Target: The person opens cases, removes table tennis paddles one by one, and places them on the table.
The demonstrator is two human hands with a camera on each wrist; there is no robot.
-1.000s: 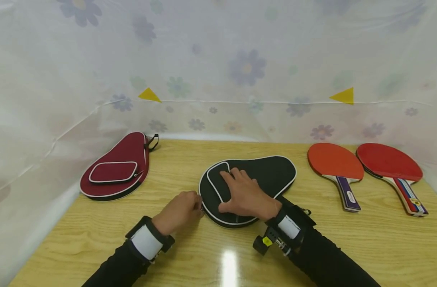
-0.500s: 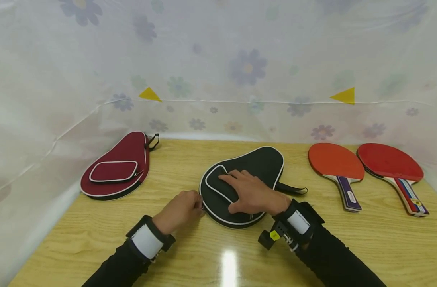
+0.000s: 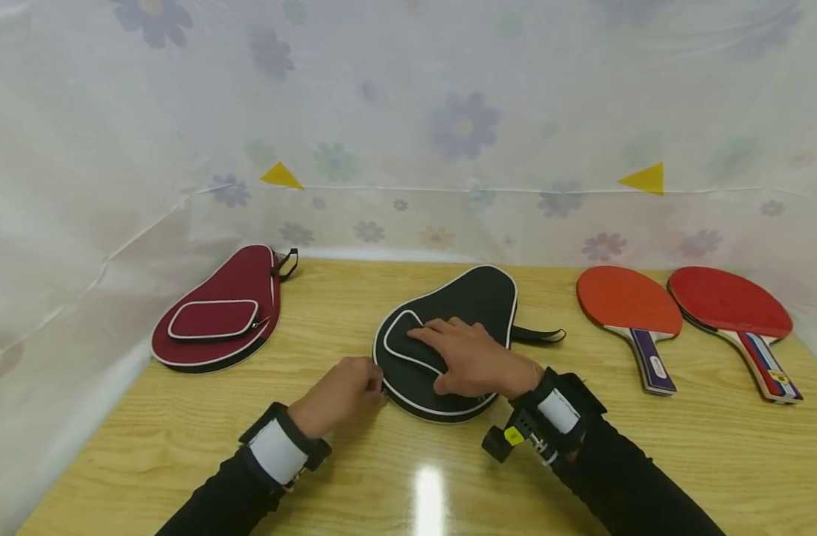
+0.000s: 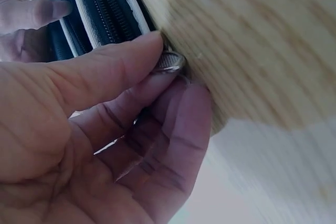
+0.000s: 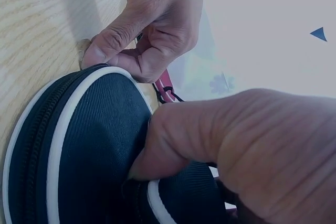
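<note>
A black paddle-shaped table tennis bat case (image 3: 478, 294) with white piping lies on the wooden table, its narrow end pointing away. At its near left edge my left hand (image 3: 341, 394) pinches a small metal zipper pull (image 4: 170, 63) between thumb and index finger. The zipper teeth (image 5: 39, 124) run along the case's side, and the zip looks closed where it shows. My right hand (image 3: 471, 357) rests spread on top of the case, over its front pocket (image 3: 408, 339). In the right wrist view, the right thumb (image 5: 163, 156) presses near the pocket's edge.
A dark red bat case (image 3: 237, 283) lies at the back left. Two table tennis bats lie at the right: one orange-red with a purple handle (image 3: 628, 298), one red with a striped handle (image 3: 730, 301). A black strap (image 3: 538, 336) sticks out from the black case's right side.
The black case has turned counterclockwise, its narrow end swinging away from me and leftward. My right hand shifted slightly right with it, while the left hand stayed nearly in place at the zipper pull.
</note>
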